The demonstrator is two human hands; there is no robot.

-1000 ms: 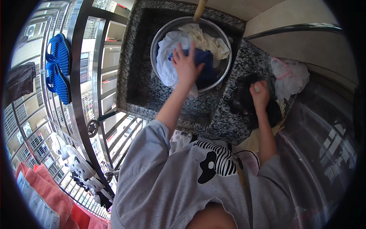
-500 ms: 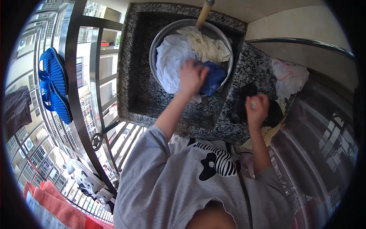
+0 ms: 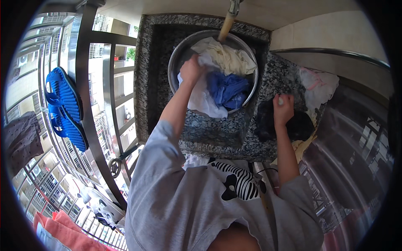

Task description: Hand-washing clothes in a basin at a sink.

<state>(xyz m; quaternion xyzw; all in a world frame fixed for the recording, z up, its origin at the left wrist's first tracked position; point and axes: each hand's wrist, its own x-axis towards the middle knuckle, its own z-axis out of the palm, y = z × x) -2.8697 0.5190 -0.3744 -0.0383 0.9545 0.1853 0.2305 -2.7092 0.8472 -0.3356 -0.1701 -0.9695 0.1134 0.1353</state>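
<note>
A round metal basin (image 3: pixel 172 69) stands in the stone sink with wet clothes in it. My left hand (image 3: pixel 191 70) is closed at the basin's left side, gripping the white garment (image 3: pixel 203 98), which is partly blurred and hangs over the front rim. Beside it lies a crumpled blue garment (image 3: pixel 228 90); a cream garment (image 3: pixel 228 56) rests at the back. My right hand (image 3: pixel 284 112) is closed round a small pale lump (image 3: pixel 281 101), perhaps soap, whose kind I cannot make out. It hovers over or touches a dark heap of black clothing (image 3: pixel 299 125) on the stone counter.
A tap with a tan hose (image 3: pixel 226 28) points down into the basin. The speckled sink rim (image 3: pixel 201 19) surrounds it. A whitish bag with pink (image 3: pixel 318 83) sits on the right counter (image 3: pixel 284 75). Metal window bars (image 3: pixel 98 104) rise at left, with blue slippers (image 3: pixel 65 94) on them.
My left hand has moved left and up, from beside the blue garment to the white one. The blue garment lies more spread out. My right hand has risen slightly, still holding the pale lump.
</note>
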